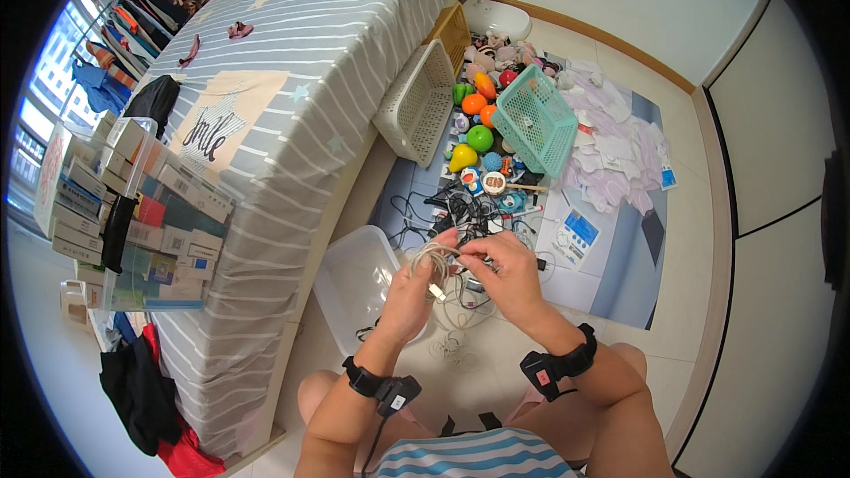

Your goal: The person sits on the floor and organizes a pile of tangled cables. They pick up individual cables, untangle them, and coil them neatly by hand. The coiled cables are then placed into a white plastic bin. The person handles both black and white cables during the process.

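A coiled white cable (435,264) is gripped in my left hand (410,295), with a pale plug hanging below the fingers. My right hand (506,272) pinches a strand of the same cable just to the right of the coil. Beyond both hands lies a tangle of black cables (465,209) on the floor mat. More pale cables (451,345) rest on the tiles below my hands. Left of my left hand stands a translucent plastic bin (355,272) with a small dark cord inside.
A mint green basket (538,123) leans among toy fruit, dolls and figures. White garments (614,153) lie in a heap at the right. A white basket (422,106) is tipped against the bed (265,212). A clear box of cartons (143,212) sits on the bed's left side.
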The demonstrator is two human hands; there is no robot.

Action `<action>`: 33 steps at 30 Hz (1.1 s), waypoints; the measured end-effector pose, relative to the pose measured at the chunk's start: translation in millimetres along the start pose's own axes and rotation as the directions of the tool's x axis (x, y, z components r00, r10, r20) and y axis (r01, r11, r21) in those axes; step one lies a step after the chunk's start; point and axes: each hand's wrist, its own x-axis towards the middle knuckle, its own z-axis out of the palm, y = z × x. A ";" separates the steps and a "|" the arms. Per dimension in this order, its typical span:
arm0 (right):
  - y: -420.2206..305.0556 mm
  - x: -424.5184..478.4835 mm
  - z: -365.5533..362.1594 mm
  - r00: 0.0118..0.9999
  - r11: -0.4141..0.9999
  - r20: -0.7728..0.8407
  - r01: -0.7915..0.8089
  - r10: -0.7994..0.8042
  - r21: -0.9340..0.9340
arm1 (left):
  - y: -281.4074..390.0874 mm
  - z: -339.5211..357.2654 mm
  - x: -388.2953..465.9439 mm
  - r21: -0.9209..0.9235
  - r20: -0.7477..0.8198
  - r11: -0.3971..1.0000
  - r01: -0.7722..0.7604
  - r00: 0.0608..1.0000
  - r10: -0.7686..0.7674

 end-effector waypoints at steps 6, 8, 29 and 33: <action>8.2 -11.2 17.7 0.938 0.828 0.178 -0.346 0.297 0.442 | -6.2 5.3 -1.5 -0.082 0.059 0.995 -0.060 0.996 0.065; 7.4 -10.6 17.5 0.889 0.687 0.274 -0.457 0.366 0.565 | -7.4 2.5 -1.3 -0.055 0.066 0.998 -0.029 0.997 0.033; 14.3 -3.3 15.7 0.770 0.314 0.574 -0.637 0.277 0.704 | 1.3 -9.7 5.7 0.113 0.124 0.993 -0.036 0.992 0.022; 13.9 -6.4 15.9 0.759 0.367 0.577 -0.651 0.301 0.664 | -2.9 -11.1 3.2 0.020 0.091 1.000 -0.009 0.996 0.008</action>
